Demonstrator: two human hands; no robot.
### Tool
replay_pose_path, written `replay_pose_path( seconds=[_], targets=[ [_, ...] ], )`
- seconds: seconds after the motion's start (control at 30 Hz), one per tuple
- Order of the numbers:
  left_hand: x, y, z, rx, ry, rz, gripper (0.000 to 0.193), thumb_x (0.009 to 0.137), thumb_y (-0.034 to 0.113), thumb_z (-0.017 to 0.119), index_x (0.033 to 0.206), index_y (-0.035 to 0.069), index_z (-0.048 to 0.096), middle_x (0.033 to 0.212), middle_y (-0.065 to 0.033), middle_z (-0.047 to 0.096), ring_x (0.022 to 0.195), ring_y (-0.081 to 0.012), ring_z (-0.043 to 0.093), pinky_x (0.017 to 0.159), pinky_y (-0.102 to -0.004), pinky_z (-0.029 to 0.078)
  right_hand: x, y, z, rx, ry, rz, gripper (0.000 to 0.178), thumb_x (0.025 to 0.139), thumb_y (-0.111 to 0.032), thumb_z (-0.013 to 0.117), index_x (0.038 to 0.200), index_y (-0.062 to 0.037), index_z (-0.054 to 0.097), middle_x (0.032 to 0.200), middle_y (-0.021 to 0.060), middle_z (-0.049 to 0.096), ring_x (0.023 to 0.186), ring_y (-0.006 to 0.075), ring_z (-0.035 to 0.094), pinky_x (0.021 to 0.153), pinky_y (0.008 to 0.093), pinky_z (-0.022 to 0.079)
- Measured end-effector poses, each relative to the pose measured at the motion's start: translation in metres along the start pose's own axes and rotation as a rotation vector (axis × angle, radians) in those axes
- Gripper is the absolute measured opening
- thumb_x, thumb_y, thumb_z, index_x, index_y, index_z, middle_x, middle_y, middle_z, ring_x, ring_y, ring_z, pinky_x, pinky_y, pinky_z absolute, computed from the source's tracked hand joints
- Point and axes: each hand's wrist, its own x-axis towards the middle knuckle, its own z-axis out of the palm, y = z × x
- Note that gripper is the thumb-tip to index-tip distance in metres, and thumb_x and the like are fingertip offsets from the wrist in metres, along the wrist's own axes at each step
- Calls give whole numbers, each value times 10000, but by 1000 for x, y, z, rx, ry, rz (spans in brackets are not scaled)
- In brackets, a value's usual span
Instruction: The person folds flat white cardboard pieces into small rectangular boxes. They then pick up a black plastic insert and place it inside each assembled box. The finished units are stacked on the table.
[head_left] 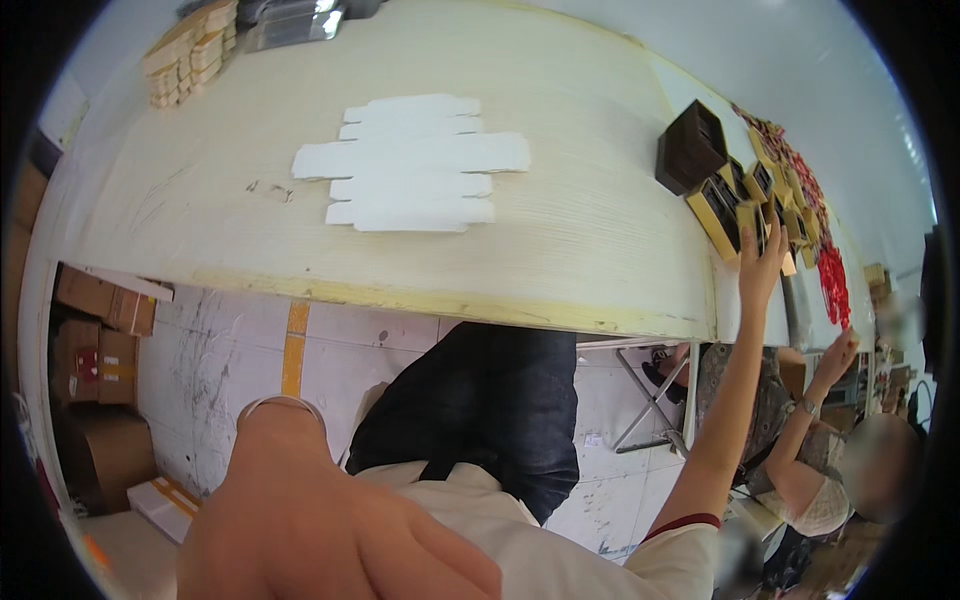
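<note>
Gold box is between two and three o'clock, the right hand's fingers on it; whether they grip, I cannot tell. Other gold boxes crowd it, with a brown bin at its eleven and red strands at its four. Flat white card, notch-edged, lies toward eleven on the pale, grained table. Left hand looms at seven, grip unclear.

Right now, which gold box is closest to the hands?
The small gold box against the right hand; the other gold boxes sit farther off.
</note>
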Motion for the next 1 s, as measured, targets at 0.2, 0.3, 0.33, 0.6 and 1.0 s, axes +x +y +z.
replay_pose_path(
  seconds=[0.2,0.3,0.33,0.6,1.0],
  targets=[
    [-21,-11,8,-48,-19,94,424,922,475,559,681,131,619,853,-29,638,664,-173,541,617,-277,405,-60,-212,17,509,-295,-480,522,776,-144,736,1251,-42,545,1334,179,505,1254,359,457,1046,442,372],
    [-33,-20,-4,8,-133,112,416,903,486,581,702,124,626,859,-27,633,670,-184,551,608,-287,418,-69,-300,18,696,-414,-729,593,741,-228,771,1244,-18,536,1349,220,467,1269,381,425,1064,465,343],
    [-25,-16,-15,3,-204,22,413,878,498,611,715,120,631,869,-34,637,677,-191,557,603,-304,423,-69,-318,17,667,-474,-732,614,741,-275,767,1244,-15,530,1311,216,496,1263,385,427,1078,467,323],
    [-70,1,-35,71,-69,-238,484,872,510,620,777,38,670,898,-133,665,818,-255,570,674,-345,428,-22,-350,25,653,-1032,-790,316,786,-283,717,897,4,644,955,156,650,960,329,589,851,422,450],
    [-70,-22,-96,1343,388,-410,311,816,245,672,1011,7,624,1093,-149,600,977,-267,542,887,-358,412,-62,-338,33,660,-657,-833,219,730,-203,724,758,-22,605,738,148,609,804,330,610,746,425,474]
  ],
)
